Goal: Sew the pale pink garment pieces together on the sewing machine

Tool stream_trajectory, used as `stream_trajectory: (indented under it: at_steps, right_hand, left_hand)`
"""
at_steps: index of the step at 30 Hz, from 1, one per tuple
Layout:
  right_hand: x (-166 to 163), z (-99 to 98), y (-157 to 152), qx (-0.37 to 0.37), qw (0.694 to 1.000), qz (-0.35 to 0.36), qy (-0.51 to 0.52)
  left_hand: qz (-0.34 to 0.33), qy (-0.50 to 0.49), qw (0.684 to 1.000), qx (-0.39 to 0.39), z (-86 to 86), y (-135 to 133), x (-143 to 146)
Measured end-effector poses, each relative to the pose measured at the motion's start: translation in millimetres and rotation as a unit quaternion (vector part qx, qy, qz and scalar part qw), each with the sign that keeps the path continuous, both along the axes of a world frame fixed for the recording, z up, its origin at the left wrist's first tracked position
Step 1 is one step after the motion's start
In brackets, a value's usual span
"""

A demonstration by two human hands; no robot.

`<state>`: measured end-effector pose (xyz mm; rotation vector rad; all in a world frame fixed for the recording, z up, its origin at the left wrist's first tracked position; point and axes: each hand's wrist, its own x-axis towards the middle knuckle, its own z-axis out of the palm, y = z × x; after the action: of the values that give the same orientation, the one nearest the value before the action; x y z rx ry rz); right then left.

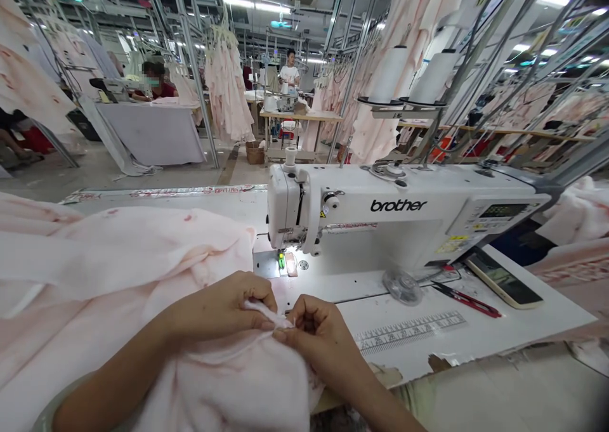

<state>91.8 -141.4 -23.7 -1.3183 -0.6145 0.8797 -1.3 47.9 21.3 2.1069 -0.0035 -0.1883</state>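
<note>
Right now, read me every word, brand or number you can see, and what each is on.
"brother" on the white sewing machine.
Numbers on the ruler scale: too blurred to read.
Digits on the control panel display: too small to read.
Yellow label on the machine: too small to read.
Red print on the far strip: too blurred to read.

Ceiling tube lights [238,1] flood the room evenly — glare pools beneath the sewing machine [380,213] — and edges bow.
</note>
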Motion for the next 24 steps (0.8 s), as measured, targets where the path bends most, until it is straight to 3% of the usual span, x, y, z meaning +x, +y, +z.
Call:
stream_trajectory:
  at_steps: [11, 14, 17, 19, 20, 22, 24]
  right_hand:
    - [-3, -7.3, -2, -0.017, 0.999, 0.024, 0.04]
    - [1, -1.9, -8, -0.037, 0.997, 0.056, -0.033]
    - [18, 10.7, -14, -0.058, 0.963, 0.125, -0.232]
    - [35, 18.5, -12, -0.013, 0.89, 0.122, -0.439]
    - [43, 21.3, -10, 0.033, 0.829, 0.112, -0.547]
    - [57, 24.4, -2, 0.145, 0.671, 0.113, -0.719]
    - [65, 25.2, 8, 0.24, 0.529, 0.153, -0.8]
  left_hand:
    - [-0.029, 0.011, 1.0, 0.005, -5.0, -1, 4]
    - [-0.034, 0.013, 0.999, 0.009, -2.5, -5, 4]
    - [-0.038, 0.023, 0.999, -0.002, -0.9, -8, 3]
    - [-0.037, 0.035, 0.999, -0.015, -1.8, -8, 3]
    - [-0.039, 0.04, 0.998, -0.026, -3.0, -7, 4]
    - [-0.05, 0.044, 0.996, -0.062, -6.5, -5, 5]
    - [-0.07, 0.042, 0.992, -0.093, -10.3, -3, 8]
